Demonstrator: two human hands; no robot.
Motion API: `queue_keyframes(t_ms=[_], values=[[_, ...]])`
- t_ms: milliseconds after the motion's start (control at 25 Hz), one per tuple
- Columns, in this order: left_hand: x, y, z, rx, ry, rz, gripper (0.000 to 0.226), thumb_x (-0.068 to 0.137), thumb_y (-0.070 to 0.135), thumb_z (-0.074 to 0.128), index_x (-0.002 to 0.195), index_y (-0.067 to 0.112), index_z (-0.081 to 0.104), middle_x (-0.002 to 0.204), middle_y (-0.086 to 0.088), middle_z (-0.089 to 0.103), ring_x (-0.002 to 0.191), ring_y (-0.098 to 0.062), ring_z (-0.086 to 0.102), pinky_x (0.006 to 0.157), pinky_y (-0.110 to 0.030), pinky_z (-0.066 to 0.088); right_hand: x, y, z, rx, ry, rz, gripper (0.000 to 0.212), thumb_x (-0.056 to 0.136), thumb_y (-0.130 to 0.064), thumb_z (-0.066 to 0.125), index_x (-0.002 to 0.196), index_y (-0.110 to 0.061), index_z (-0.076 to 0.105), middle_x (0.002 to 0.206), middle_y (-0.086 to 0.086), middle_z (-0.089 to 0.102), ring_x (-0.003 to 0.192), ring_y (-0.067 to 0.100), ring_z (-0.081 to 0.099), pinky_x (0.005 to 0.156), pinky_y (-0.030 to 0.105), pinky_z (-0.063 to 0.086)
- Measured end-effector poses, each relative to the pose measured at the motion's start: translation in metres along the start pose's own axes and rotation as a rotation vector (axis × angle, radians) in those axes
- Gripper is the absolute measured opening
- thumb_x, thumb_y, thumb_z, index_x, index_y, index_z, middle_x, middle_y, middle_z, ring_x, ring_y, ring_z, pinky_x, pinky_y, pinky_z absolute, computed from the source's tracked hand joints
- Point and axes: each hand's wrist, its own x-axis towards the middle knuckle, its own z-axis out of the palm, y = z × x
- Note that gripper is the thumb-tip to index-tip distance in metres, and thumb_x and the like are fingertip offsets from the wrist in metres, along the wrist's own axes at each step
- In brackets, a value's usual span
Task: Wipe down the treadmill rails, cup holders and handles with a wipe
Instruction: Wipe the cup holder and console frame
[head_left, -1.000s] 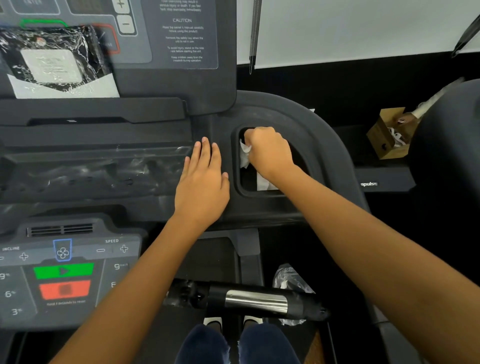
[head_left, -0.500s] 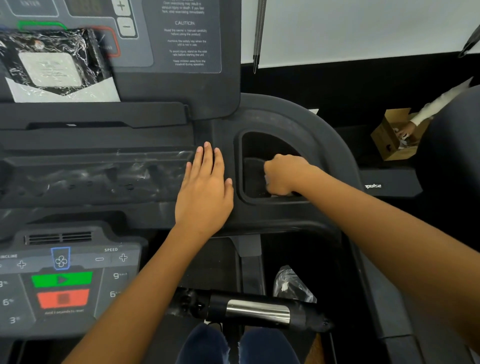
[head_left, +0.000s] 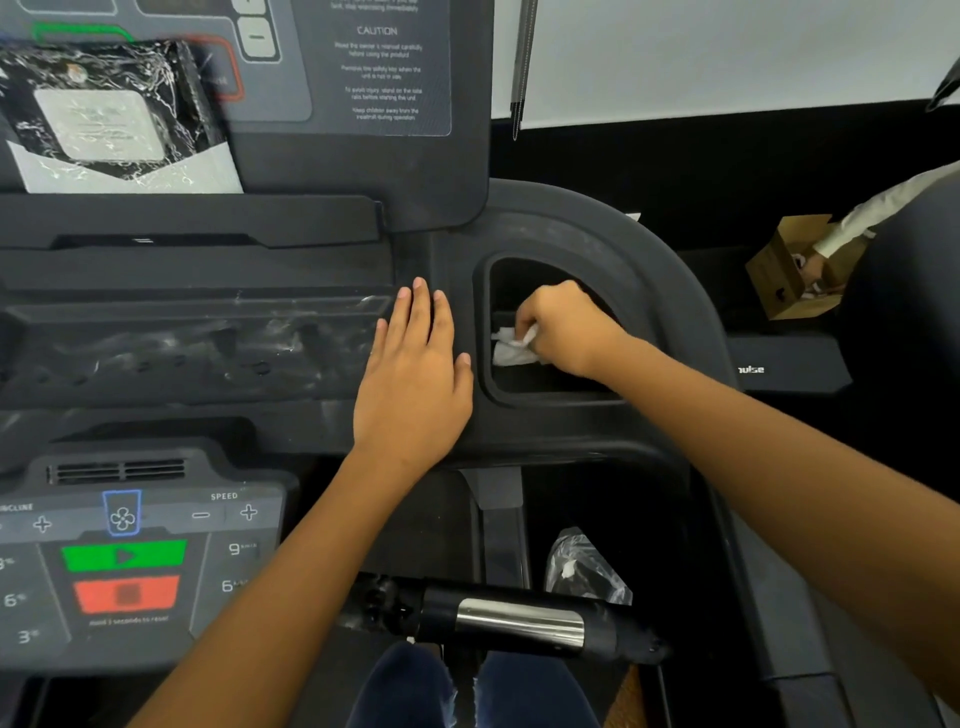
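My right hand (head_left: 563, 325) is down inside the black cup holder (head_left: 483, 332) on the right of the treadmill console, its fingers curled round a crumpled white wipe (head_left: 511, 348) against the holder's left wall. My left hand (head_left: 415, 374) lies flat, fingers straight, on the console surface just left of the cup holder. A handle (head_left: 519, 621) with a chrome sensor band crosses the bottom of the view, partly wrapped in plastic film.
The control panel (head_left: 124, 566) with green and red buttons sits at lower left. A plastic-wrapped packet (head_left: 109, 114) leans on the display at upper left. A cardboard box (head_left: 784, 275) with another person's hand in it is at right. Crumpled plastic (head_left: 587, 569) lies below the console.
My right hand went from the holder's top left rim down to its front edge, then back to the left wall, where the wipe shows again. The left hand stayed put.
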Motion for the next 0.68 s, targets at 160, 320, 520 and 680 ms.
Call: queue_keyframes(t_ms=[160, 320, 520, 680], values=[[0.000, -0.002, 0.000, -0.008, 0.009, 0.003, 0.062, 0.101, 0.033, 0.032, 0.153, 0.010, 0.006, 0.161, -0.010, -0.002, 0.148, -0.020, -0.006, 0.121, -0.038, 0.002, -0.004, -0.014, -0.003, -0.429, -0.166, 0.077, 0.018, 0.087, 0.001, 0.058, 0.105, -0.002, 0.057, 0.081, 0.008, 0.049, 0.074, 0.028, 0.054, 0.066, 0.036, 0.047], [-0.001, -0.001, 0.000, -0.022, 0.004, 0.001, 0.062, 0.101, 0.033, 0.032, 0.153, 0.010, 0.006, 0.161, -0.010, -0.002, 0.148, -0.020, -0.006, 0.121, -0.037, 0.002, -0.006, -0.019, -0.010, -0.476, -0.531, 0.184, 0.021, 0.090, 0.002, 0.050, 0.109, 0.000, 0.060, 0.079, 0.009, 0.051, 0.063, 0.021, 0.052, 0.066, 0.031, 0.046], [0.000, 0.000, 0.000, -0.010, 0.008, -0.001, 0.062, 0.101, 0.033, 0.032, 0.153, 0.010, 0.006, 0.161, -0.010, -0.002, 0.148, -0.021, -0.005, 0.121, -0.038, 0.003, 0.006, -0.036, 0.002, -0.043, -0.455, 0.214, 0.012, 0.090, -0.007, 0.055, 0.080, -0.005, 0.062, 0.084, 0.011, 0.062, 0.069, 0.021, 0.058, 0.066, 0.033, 0.051], [0.000, 0.000, 0.000, -0.009, 0.013, 0.004, 0.062, 0.101, 0.034, 0.032, 0.153, 0.011, 0.006, 0.161, -0.010, -0.002, 0.148, -0.020, -0.005, 0.120, -0.037, 0.002, 0.008, -0.021, -0.001, 0.296, -0.253, 0.415, 0.010, 0.081, -0.007, 0.066, 0.090, -0.002, 0.068, 0.089, 0.012, 0.066, 0.079, 0.022, 0.061, 0.071, 0.030, 0.054]])
